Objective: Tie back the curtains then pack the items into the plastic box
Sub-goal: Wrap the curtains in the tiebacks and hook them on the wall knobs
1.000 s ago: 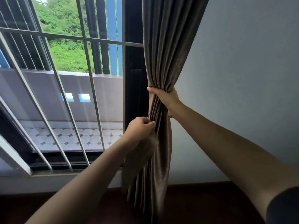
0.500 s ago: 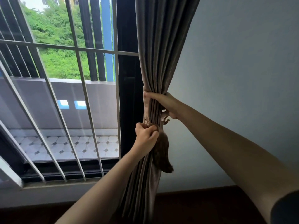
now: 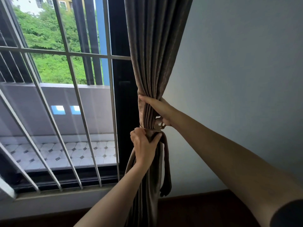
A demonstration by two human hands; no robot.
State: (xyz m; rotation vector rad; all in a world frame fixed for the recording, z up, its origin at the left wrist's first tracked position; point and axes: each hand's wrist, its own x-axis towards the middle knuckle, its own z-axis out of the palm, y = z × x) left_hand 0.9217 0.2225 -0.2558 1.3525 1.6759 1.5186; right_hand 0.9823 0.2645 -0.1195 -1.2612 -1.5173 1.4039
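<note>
Top and bottom of curtain (image 3: 154,46) cut off by the frame edges. Fingertips of right hand (image 3: 157,108) hidden behind the gathered folds. The tie-back (image 3: 166,161) passes out of sight under left hand (image 3: 144,148); fastening unclear.

left of curtain (image 3: 152,63): window bars (image 3: 66,54) block | right: open to wall (image 3: 229,79)

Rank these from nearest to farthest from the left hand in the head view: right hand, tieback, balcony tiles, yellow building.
1. tieback: in the grip of the left hand.
2. right hand: just above, gripping the curtain.
3. balcony tiles: outside the window, to the left.
4. yellow building: far off, top left.
</note>
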